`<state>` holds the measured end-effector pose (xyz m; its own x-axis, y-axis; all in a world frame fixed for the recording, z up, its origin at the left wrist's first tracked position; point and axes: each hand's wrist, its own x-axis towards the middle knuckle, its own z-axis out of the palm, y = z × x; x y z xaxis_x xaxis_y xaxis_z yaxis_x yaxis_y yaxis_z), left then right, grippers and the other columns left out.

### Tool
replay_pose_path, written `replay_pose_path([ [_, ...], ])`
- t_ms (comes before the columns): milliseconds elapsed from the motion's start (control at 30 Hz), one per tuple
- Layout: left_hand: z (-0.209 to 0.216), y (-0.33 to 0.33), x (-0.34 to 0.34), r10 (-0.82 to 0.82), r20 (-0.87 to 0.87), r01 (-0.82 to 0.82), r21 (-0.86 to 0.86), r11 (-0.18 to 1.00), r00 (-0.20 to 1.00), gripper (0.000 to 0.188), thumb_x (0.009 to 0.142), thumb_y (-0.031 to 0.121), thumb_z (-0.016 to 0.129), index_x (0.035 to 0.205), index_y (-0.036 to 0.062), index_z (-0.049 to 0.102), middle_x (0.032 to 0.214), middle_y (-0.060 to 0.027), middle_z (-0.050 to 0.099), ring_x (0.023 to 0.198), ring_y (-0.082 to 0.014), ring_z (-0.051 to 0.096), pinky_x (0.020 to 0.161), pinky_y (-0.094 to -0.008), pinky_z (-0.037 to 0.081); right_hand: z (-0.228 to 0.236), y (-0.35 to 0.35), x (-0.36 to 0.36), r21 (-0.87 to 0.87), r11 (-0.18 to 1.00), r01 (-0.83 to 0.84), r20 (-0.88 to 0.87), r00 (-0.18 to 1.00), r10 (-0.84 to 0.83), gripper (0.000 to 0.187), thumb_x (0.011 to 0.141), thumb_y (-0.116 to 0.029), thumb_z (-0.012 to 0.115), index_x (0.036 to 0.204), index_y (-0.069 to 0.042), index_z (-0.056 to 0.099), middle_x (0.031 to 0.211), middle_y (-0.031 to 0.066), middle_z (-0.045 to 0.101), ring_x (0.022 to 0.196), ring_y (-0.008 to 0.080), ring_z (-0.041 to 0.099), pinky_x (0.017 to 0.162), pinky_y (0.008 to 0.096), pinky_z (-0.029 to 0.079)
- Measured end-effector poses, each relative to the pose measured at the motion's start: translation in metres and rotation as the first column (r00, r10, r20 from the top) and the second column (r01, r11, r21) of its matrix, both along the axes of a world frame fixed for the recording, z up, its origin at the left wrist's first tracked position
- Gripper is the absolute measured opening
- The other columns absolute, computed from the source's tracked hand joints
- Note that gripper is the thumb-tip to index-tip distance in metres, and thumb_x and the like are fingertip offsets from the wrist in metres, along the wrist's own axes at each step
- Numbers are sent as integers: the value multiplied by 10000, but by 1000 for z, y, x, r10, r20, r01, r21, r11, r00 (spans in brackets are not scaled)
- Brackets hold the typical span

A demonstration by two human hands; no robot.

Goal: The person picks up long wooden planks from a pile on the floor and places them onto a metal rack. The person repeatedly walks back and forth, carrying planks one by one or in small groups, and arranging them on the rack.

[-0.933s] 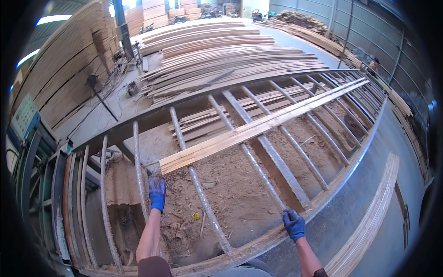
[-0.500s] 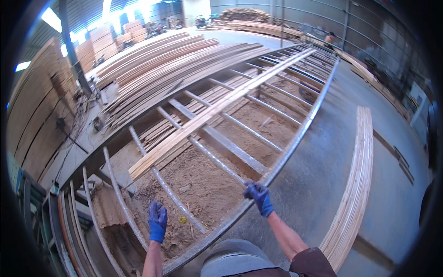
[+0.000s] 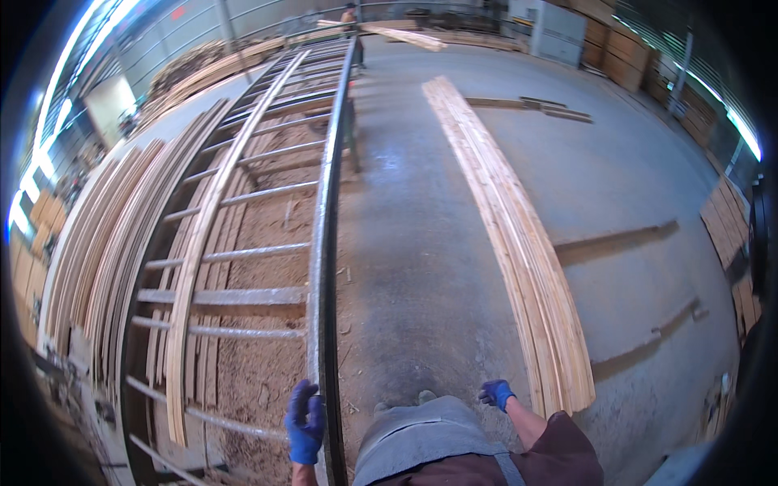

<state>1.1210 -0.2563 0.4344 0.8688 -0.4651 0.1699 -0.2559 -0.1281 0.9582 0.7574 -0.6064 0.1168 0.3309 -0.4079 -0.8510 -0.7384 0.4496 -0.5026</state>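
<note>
My left hand (image 3: 305, 424), in a blue glove, is beside the metal side rail (image 3: 327, 243) of a long roller frame. Its fingers are apart and nothing is in them; whether it touches the rail I cannot tell. My right hand (image 3: 497, 394), gloved the same way, hangs at my right side, loosely bent and empty. Nearest to it is a long stack of pale planks (image 3: 506, 219), lying over low supports on the floor. On the frame's rollers rests a long wooden board (image 3: 198, 235), running away from me.
Sawdust (image 3: 255, 360) and thin strips of wood lie under the rollers. Several rows of long boards (image 3: 121, 243) are left of the frame. Low floor supports (image 3: 616, 236) stick out right of the plank stack. A person (image 3: 348, 14) stands at the frame's far end.
My view has swung to the right, toward the plank stack. My right hand has come off the frame's rail and down to my side. My left hand is now close to that rail.
</note>
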Motion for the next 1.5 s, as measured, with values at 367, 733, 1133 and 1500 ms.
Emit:
replay_pose_path([
  [367, 19, -65, -23, -779, 14, 725, 353, 591, 627, 314, 851, 185, 666, 1135, 55, 643, 1006, -163, 690, 919, -307, 677, 790, -353, 532, 46, 175, -96, 283, 877, 388, -226, 916, -332, 280, 939, -317, 434, 1044, -123, 608, 949, 99, 712, 678, 227, 652, 581, 345, 470],
  [733, 8, -64, -50, -805, -61, 729, 468, 499, 590, 390, 873, 303, 628, 1166, 46, 630, 1033, -190, 678, 907, -327, 672, 776, -381, 534, 67, 155, -84, 187, 910, 370, -109, 928, -356, 305, 940, -339, 483, 1086, -100, 605, 944, 105, 710, 694, 205, 662, 594, 332, 500],
  [1133, -8, -103, -145, -803, -183, 748, 522, 409, 567, 444, 887, 382, 595, 1207, 74, 609, 1081, -166, 672, 957, -321, 664, 820, -389, 523, 50, 126, -153, 239, 916, 323, -82, 946, -312, 363, 950, -384, 447, 1127, -109, 605, 998, 87, 708, 751, 209, 667, 645, 358, 498],
  [1500, -15, -146, -204, -866, -202, 775, 568, 277, 458, 423, 896, 361, 585, 1196, 64, 616, 1089, -181, 663, 975, -329, 656, 838, -393, 515, 34, 166, -231, 344, 778, 526, -124, 847, -518, 348, 950, -369, 459, 1142, -113, 594, 1039, 111, 699, 812, 245, 659, 708, 376, 500],
])
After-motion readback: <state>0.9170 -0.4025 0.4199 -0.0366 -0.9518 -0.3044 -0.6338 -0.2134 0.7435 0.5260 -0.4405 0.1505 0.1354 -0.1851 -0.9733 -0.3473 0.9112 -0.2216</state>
